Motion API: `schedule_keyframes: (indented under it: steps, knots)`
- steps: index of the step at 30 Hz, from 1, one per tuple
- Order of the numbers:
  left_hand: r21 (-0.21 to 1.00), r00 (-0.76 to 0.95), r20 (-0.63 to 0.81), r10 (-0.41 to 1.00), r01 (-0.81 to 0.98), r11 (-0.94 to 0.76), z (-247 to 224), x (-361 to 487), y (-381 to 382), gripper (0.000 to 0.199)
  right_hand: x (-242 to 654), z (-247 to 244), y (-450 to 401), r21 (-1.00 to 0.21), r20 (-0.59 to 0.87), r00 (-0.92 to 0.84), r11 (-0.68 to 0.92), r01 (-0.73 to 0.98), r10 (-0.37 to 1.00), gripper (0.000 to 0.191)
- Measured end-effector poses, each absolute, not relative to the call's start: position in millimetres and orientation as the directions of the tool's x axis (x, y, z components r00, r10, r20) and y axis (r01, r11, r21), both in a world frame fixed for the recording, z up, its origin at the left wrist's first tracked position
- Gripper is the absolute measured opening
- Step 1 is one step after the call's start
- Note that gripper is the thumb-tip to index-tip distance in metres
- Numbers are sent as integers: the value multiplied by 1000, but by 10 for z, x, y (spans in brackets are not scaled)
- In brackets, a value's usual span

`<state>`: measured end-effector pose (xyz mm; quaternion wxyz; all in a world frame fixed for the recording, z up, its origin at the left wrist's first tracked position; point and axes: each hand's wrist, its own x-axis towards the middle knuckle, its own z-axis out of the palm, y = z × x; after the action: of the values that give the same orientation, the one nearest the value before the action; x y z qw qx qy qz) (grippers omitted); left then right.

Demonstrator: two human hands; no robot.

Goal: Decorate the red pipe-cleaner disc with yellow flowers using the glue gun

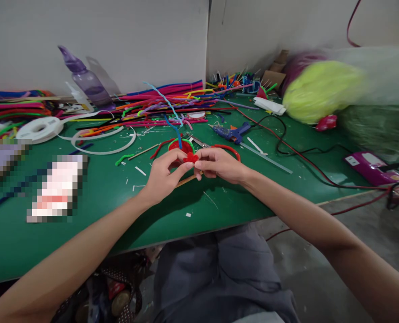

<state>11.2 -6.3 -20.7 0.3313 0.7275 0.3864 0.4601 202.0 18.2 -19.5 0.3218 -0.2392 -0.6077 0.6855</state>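
The markings on the magenta socket block [367, 167] at the right edge are too small to read, and coarse pixels hide whatever the pale panel [60, 186] at the left shows.

The red fuzzy piece [190, 158] sits between the two hands, above the green surface [114, 224]. The left hand [162, 177] pinches it from the left, thumb and forefinger drawn close together; the right hand [221, 166] grips its right side in a similar narrow pinch, the other fingers curled under. The fingertips of both hands nearly meet around it.

Just beyond the hands is a red round piece with a green rim [187, 146], partly covered by them, with a blue fuzzy stem [179, 137] in front of it. Scissors [199, 141] lie beside it, their handles hidden by the right hand, near a red fuzzy loop [236, 152]. A thin wooden stick [144, 151] lies left of them.

Farther right rests a blue glue gun [231, 133], a translucent glue stick [268, 158] near it. Heaped fuzzy stems [172, 99] line the wall, with a purple bottle [90, 85] and a white ribbon roll [38, 130] to the left. Bulging bags, one yellow-green [323, 92], crowd the far right corner.
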Motion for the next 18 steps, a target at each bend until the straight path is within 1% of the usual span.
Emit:
schedule_keyframes:
  steps: [2,4,7,13,16,18]
  knots:
    - [822,241,437,867,284,-493,-217,121,-82,18,1980,-204,165,-982,86,-657,-49,-184,749,29]
    - [836,211,428,879,276,-474,-215,128,-98,19,1941,-216,147,-974,94,-638,-64,-220,764,31]
    - [889,221,372,901,195,-415,-211,119,-92,21,1916,-226,137,-965,93,-623,-85,-250,777,32]
    - [969,409,218,886,17,-246,-253,53,1,23,2005,-167,162,-976,52,-690,-108,-187,722,32]
    - [981,474,182,861,-34,-189,-259,34,18,21,2030,-139,161,-970,29,-701,-150,-193,713,35]
    - [986,505,161,848,-40,-164,-251,23,17,20,2032,-147,161,-968,45,-702,-144,-208,711,33]
